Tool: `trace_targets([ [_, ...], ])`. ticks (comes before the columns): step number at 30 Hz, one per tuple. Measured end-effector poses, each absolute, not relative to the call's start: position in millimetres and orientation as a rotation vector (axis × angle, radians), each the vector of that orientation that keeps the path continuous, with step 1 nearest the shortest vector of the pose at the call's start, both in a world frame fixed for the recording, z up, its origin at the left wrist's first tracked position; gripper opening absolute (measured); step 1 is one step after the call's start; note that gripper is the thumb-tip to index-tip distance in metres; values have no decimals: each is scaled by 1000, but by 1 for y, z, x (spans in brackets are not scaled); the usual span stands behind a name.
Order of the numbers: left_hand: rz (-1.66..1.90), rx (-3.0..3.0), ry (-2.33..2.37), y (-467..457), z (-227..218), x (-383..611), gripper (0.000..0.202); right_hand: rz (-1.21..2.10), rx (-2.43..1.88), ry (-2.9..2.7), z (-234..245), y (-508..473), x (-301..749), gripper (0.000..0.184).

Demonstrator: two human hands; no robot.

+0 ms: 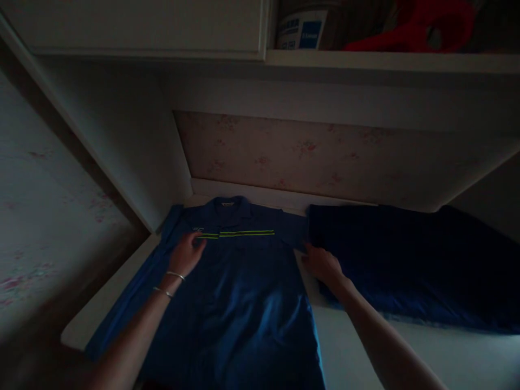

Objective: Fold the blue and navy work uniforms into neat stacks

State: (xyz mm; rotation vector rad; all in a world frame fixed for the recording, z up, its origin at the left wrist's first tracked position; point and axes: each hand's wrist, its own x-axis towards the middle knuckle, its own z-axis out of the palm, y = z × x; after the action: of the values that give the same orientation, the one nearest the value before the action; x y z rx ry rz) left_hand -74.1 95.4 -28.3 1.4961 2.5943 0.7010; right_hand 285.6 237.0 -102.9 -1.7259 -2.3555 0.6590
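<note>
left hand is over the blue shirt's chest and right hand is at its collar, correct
The right hand is not at the collar; the head view shows it by the end of one sleeve. The left hand is over the chest of the blue shirt, as you said.

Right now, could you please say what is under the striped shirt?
The striped shirt lies on a pale surface, visible at both sides; anything else beneath is covered.

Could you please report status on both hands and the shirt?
Left hand at shirt chest; right hand at its sleeve. Spread front-up. Dark blue cloth alongside.
</note>
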Motion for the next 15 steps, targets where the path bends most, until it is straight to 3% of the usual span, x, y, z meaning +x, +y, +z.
trace_targets([
  [3, 568, 1397, 2852, 106, -19, -151, 61, 657, -1767, -2312, -116, 270, 261, 31],
  [6, 405, 1261, 2981, 100, -20, -194, 65, 721, -1706, -2138, -134, 283, 258, 29],
  [10, 288, 1235, 2983, 101, -29, -213, 64, 836, -1543, -1846, -139, 288, 252, 39],
  [15, 215, 1384, 2919, 110, -36, -212, 52, 1056, -1198, -1304, -110, 293, 238, 51],
])
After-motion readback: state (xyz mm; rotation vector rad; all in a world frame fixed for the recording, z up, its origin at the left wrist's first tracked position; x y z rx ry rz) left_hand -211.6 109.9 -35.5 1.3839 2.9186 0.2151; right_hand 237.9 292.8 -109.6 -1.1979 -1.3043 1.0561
